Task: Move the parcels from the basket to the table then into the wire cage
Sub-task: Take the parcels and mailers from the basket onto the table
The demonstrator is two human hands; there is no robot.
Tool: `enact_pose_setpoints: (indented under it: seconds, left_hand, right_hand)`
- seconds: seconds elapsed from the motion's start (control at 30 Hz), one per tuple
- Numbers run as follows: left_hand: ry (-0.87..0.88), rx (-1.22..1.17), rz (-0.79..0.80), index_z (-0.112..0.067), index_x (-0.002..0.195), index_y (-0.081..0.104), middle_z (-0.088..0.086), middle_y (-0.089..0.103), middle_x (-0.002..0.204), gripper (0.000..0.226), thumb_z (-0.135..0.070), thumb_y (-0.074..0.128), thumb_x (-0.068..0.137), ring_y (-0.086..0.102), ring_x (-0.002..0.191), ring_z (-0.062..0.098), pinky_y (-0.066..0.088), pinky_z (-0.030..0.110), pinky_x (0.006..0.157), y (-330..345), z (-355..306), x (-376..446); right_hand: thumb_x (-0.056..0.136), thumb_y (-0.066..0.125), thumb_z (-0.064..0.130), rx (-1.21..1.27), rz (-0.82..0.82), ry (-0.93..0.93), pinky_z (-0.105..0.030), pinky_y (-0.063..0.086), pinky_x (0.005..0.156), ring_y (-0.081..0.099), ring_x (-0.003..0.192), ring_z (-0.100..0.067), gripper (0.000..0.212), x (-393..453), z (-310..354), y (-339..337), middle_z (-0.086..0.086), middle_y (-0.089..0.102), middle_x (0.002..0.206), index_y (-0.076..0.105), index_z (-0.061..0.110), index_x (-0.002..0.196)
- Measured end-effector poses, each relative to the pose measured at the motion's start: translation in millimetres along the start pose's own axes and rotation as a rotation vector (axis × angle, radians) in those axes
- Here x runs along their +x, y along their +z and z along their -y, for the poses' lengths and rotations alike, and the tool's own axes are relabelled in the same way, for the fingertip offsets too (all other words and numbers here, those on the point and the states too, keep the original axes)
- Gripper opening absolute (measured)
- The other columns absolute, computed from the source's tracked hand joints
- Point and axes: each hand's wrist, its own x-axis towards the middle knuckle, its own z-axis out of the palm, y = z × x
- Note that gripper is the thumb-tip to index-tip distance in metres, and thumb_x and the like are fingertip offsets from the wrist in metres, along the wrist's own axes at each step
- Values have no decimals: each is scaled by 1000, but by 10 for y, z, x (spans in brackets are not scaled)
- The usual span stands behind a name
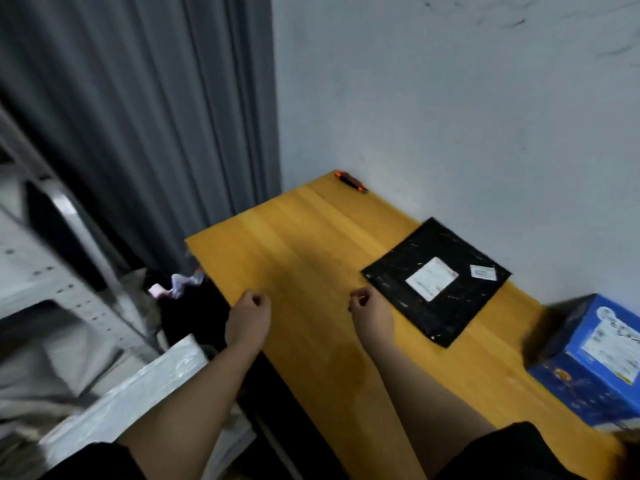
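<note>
Evidently, the black parcel (pixel 437 280) was light, limp and slick; grasp an edge. Left hand (pixel 248 318) and right hand (pixel 371 311) hovered loosely curled, empty.

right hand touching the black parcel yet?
Apart. The head view shows bare wood of the table between the right hand and the near corner of the black parcel.
</note>
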Motion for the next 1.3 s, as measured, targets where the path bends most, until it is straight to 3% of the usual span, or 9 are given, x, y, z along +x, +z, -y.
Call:
enact_pose_setpoints:
  seconds: [0.1, 0.2, 0.4, 0.57, 0.8, 0.93, 1.03, 1.17, 1.3]
  left_hand:
    - [-76, -147, -163, -13, 97, 54, 11, 64, 91, 18, -28, 44, 97, 59, 82, 33, 43, 35, 68, -534, 715, -57]
    - [-228, -192, -256, -11, 98, 45, 14, 61, 90, 14, -25, 44, 97, 55, 74, 32, 38, 33, 66, -970, 1540, -150]
    - [-627, -169, -41, 2, 134, 43, 23, 48, 134, 58, -29, 59, 88, 52, 113, 41, 49, 41, 89, -1208, 3205, -222]
    - [-709, -151, 7, 5, 139, 38, 26, 45, 139, 62, -22, 64, 89, 47, 124, 40, 43, 36, 98, -988, 4052, -318]
    - [-763, -59, 2, 5, 135, 44, 26, 48, 137, 56, -22, 63, 90, 47, 126, 39, 40, 35, 98, -506, 4868, -199]
    - [-767, -107, -25, 4, 130, 49, 26, 53, 131, 50, -18, 65, 88, 53, 118, 40, 42, 35, 90, -353, 5164, -124]
    - [-817, -232, -76, 9, 131, 46, 28, 53, 130, 54, -12, 68, 86, 54, 116, 40, 44, 41, 95, -287, 5323, -77]
    - [-858, -173, -177, 9, 133, 42, 30, 46, 135, 60, -23, 64, 89, 46, 123, 43, 39, 42, 99, -298, 5280, -109]
    - [-796, -217, -201, 11, 128, 48, 31, 50, 130, 49, -24, 56, 94, 50, 119, 43, 41, 42, 96, -356, 5184, -116]
  right_hand:
    - [100, 47, 31, -7, 177, -40, -33, 44, 58, 61, 77, -21, 13, -363, 229, 585, 0, 64, 97, 57, 24, 105]
    - [99, 47, 30, -82, 287, -67, -30, 41, 54, 59, 72, -20, 20, -782, 340, 1255, 0, 66, 96, 59, 19, 112]
    - [96, 52, 29, -230, 585, -49, -31, 46, 71, 59, 91, -23, 35, -1384, 86, 2359, -6, 60, 113, 47, 15, 128]
    - [94, 53, 27, -449, 695, -16, -35, 38, 100, 45, 127, -32, 56, -1495, -384, 3026, -13, 43, 141, 35, 8, 143]
    - [88, 57, 28, -526, 694, 0, -38, 34, 106, 34, 135, -32, 74, -1236, -984, 3627, -12, 31, 149, 20, 14, 151]
    - [83, 66, 20, -345, 631, 56, -36, 43, 99, 45, 127, -30, 81, -1044, -1167, 3856, -10, 40, 144, 22, 19, 151]
    - [85, 67, 22, -269, 591, 85, -33, 43, 95, 49, 123, -31, 75, -970, -1233, 3939, -12, 45, 141, 28, 16, 148]
    - [89, 62, 28, -338, 486, -12, -42, 48, 94, 55, 116, -31, 57, -999, -1245, 3869, -15, 53, 132, 42, 9, 139]
    - [96, 51, 23, -454, 484, -116, -35, 46, 92, 54, 117, -30, 49, -1066, -1179, 3779, -13, 55, 132, 41, 9, 141]
